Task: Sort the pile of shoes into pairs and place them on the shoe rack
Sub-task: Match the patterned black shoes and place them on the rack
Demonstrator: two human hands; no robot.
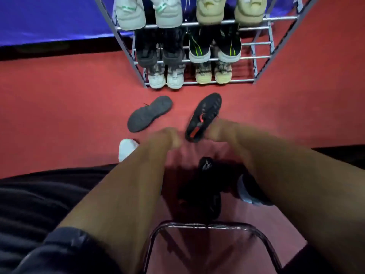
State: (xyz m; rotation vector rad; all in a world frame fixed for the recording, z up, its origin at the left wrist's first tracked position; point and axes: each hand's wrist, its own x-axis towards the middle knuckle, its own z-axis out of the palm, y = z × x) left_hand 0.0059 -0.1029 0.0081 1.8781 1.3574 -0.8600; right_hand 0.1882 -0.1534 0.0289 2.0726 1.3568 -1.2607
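Head view, indoor: moderate, even light; heavy motion blur in the foreground.

Left hand, right hand and both forearms smeared by motion blur, finger outlines lost. Shoe rack at the far edge of the floor slightly soft; its metal rails carry pale glare streaks. Red floor evenly lit mid-field, darkening toward its left and right edges. Broad soft shadow between the forearms, where the dark shoes lose detail. Wide-angle distortion splays the rack uprights outward toward the top corners. Thin highlight along the chrome frame at the near edge.
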